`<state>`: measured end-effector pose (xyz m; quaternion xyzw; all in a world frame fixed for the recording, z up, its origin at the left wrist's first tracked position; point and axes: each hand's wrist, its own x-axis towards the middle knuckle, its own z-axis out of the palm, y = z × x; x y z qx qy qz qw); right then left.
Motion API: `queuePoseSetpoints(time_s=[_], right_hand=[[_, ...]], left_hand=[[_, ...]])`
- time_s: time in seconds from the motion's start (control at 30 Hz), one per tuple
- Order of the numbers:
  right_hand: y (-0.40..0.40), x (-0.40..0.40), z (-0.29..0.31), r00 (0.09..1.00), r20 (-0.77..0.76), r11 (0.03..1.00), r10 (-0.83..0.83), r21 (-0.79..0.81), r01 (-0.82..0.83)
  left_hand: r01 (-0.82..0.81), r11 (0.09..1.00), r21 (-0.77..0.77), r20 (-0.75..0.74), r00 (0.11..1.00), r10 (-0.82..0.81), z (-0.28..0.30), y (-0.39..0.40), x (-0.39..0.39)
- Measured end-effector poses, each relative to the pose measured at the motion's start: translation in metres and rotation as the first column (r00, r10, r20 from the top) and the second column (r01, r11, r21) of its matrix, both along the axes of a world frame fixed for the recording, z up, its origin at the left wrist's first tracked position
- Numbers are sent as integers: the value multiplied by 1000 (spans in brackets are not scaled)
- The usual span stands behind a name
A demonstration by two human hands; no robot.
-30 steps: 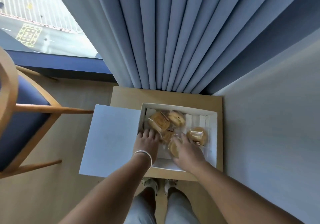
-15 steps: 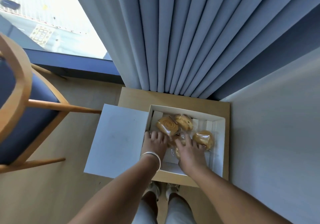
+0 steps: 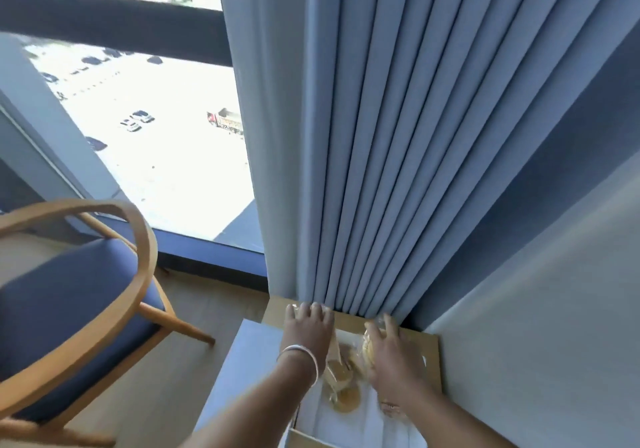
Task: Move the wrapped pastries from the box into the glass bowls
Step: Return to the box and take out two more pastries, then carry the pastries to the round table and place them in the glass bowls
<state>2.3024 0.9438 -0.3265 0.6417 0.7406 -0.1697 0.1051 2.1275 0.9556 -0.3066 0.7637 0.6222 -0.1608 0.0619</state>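
A chair (image 3: 69, 305) stands left; curtain (image 3: 398, 135) hangs beyond the box (image 3: 349, 427). Our right hand (image 3: 388, 364) holds a pastry (image 3: 367, 350); our left hand's (image 3: 306, 335) grip we cannot tell.

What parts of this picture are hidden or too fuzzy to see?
All in the head view:
- Glass bowls: none in view, so where they stand is unknown.
- Box: its near end is cut off by the bottom edge; the arms cover part of it.
- Pastries: blurred and partly under the hands, so they cannot be counted.
- Left hand: its underside is hidden.
- Right hand: it holds a wrapped pastry, details blurred.
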Motion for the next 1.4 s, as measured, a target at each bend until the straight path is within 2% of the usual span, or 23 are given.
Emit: queuePoseSetpoints(time_s=[0.2,0.37,0.53,0.63,0.8,0.97,1.17,1.27,1.4], right_hand=[[32,-10,68,999,-18,993,46,107,-44],[43,-32,94,987,18,969,162,186,-163],[38,-88,89,941,6,919,339,212,-333],[23,-135,84,885,-13,866,466,213,-452],[-17,-220,79,724,-24,718,690,154,-679],[-85,-302,77,480,-39,479,876,168,-861],[-180,-381,77,184,-72,193,980,148,-970],[-221,-416,79,82,-58,90,995,151,-985],[-263,-460,85,-1,-35,4,999,151,-988]], left_hand=[[-84,986,145,-19,996,88,57,3,-35],[-214,950,228,15,976,216,75,-13,-62],[-427,865,264,50,902,429,76,-59,-114],[-561,781,274,42,818,573,71,-102,-148],[-759,599,255,13,622,783,65,-197,-199],[-904,368,219,-31,370,928,60,-311,-233],[-972,102,210,-35,96,995,57,-433,-256],[-976,7,219,-5,6,1000,58,-475,-270],[-968,-69,240,31,-63,998,61,-516,-297]])
